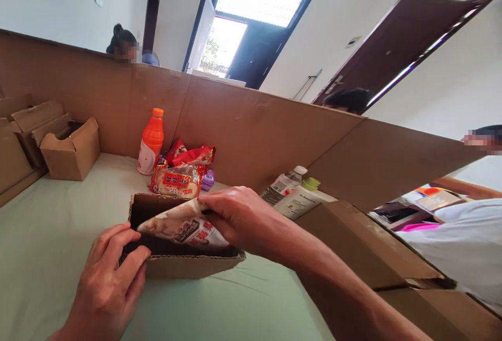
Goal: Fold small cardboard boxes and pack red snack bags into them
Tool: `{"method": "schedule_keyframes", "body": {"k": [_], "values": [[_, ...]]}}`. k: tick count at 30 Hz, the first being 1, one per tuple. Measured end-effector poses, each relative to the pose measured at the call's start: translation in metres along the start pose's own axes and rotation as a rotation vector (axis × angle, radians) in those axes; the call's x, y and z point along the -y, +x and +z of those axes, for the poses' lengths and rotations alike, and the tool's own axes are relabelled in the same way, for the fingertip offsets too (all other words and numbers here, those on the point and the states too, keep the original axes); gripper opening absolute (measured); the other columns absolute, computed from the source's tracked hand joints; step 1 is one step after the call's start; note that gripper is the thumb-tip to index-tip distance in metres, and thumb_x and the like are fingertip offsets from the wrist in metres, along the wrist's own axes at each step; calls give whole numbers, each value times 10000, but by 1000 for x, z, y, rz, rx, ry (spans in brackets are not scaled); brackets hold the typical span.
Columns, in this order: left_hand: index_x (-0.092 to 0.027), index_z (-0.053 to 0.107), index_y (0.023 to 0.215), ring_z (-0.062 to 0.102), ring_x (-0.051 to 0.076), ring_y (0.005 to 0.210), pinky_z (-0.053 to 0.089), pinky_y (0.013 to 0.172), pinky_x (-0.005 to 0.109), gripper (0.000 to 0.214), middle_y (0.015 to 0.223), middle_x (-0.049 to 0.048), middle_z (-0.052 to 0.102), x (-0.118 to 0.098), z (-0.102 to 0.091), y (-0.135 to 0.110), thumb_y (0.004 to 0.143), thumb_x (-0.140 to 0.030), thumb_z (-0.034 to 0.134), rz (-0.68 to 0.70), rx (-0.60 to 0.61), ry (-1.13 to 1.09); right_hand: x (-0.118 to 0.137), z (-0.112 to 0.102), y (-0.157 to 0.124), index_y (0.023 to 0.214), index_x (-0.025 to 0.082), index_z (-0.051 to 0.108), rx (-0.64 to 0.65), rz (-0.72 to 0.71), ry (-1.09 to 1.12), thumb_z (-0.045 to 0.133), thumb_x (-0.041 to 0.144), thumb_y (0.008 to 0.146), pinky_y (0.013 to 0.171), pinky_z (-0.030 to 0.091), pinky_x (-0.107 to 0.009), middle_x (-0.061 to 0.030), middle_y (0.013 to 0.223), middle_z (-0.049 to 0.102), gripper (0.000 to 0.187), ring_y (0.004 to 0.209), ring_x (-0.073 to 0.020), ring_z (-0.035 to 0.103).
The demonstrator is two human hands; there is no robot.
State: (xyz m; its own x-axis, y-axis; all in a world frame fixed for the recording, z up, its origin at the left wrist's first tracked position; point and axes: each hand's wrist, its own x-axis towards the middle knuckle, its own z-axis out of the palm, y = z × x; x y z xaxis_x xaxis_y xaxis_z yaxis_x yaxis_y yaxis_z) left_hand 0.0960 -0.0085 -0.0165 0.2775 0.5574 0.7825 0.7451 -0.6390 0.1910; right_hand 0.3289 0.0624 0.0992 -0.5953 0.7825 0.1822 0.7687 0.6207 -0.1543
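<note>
Head view, the only one. Right hand (239, 215) grips a cream and brown snack packet (184, 226) by its upper end, fingers clenched on the wrapper, the packet lying tilted over the mouth of a small open cardboard box (188, 265) and partly inside it. Left hand (112, 273) braces the box's near left corner, fingers (117, 241) hooked over the rim, thumb (137, 260) against the front wall. Box sits on a pale green table cover (58, 226).

Behind the box: a red-labelled packet (178, 181), a red wrapper (192, 155) and an orange drink bottle (151, 142), standing upright. Something small and purple (208, 179) beside them, possibly another packet; too hidden to tell. To the right, a clear water bottle (284, 186) and a white bottle with green cap (300, 200), both lying over. Empty folded boxes (70, 152) at far left. A cardboard partition (254, 132) rings the station; other people's heads show beyond it.

Risk, as a judgement: the packet looks about as long as the box opening, so it may jam across the rim or crumple if pressed. The light box could slide or tip if the left hand lets go.
</note>
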Motion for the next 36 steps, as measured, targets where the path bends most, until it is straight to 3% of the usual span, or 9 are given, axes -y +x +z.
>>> {"method": "schedule_keyframes", "body": {"k": [6,9,13,16,19,23,27,33,36], "values": [[-186,595,1060,524,235,1233,477,1008,358,275,1156,78,565,1,2,2,928,35,498,19,38,-21,9,57,41,861,218,781,565,-108,-101,701,138,766,558,377,-249,-45,811,782,147,706,-193,691],[-190,593,1065,535,238,1236,494,1007,367,269,1155,79,575,4,3,2,935,24,497,46,36,-7,2,65,51,981,227,788,690,-135,-55,695,126,791,561,417,-249,-46,881,794,234,755,-207,713],[-208,602,1125,564,236,1228,538,989,390,283,1347,121,512,6,6,-5,944,-8,518,-21,8,-5,-15,29,23,1221,216,712,386,-38,157,696,207,849,760,525,-303,-77,1100,781,372,957,-237,722],[-254,622,1157,578,239,1237,572,976,411,285,1509,115,403,4,9,-12,960,-66,537,-102,-22,-40,-28,7,-23,1156,221,721,43,128,366,565,288,957,740,549,-273,-50,1118,775,261,915,-182,722],[-277,631,1186,617,237,1209,585,975,406,251,1476,93,465,1,10,-14,985,-161,535,-156,-39,-82,-33,15,-67,1163,225,725,-88,225,384,587,464,949,652,564,-273,-92,1245,731,350,1031,-236,709],[-284,588,1272,701,193,1091,603,919,306,286,1259,52,663,2,9,-8,996,-246,524,-167,20,-155,-27,52,-98,1360,244,626,-16,264,371,594,579,932,928,566,-423,-116,1345,675,544,1165,-285,653],[-273,533,1329,740,182,1018,602,897,288,336,1128,34,743,11,7,-2,996,-303,516,-204,86,-162,-25,64,-101,1460,268,521,45,246,437,564,545,958,896,572,-415,-103,1370,657,575,1025,-248,686],[-277,466,1435,756,182,916,609,834,308,448,1101,30,764,26,10,7,999,-380,485,-308,176,-179,-40,46,-66,1375,260,592,-305,143,326,595,472,948,1128,379,-558,-113,1462,582,476,1359,-316,512],[-273,449,1448,738,189,954,602,864,331,462,1117,38,745,26,11,11,999,-372,482,-342,184,-192,-44,44,-47,1423,226,546,-247,130,307,583,522,947,1113,372,-582,-139,1468,573,561,1335,-336,523]]}}
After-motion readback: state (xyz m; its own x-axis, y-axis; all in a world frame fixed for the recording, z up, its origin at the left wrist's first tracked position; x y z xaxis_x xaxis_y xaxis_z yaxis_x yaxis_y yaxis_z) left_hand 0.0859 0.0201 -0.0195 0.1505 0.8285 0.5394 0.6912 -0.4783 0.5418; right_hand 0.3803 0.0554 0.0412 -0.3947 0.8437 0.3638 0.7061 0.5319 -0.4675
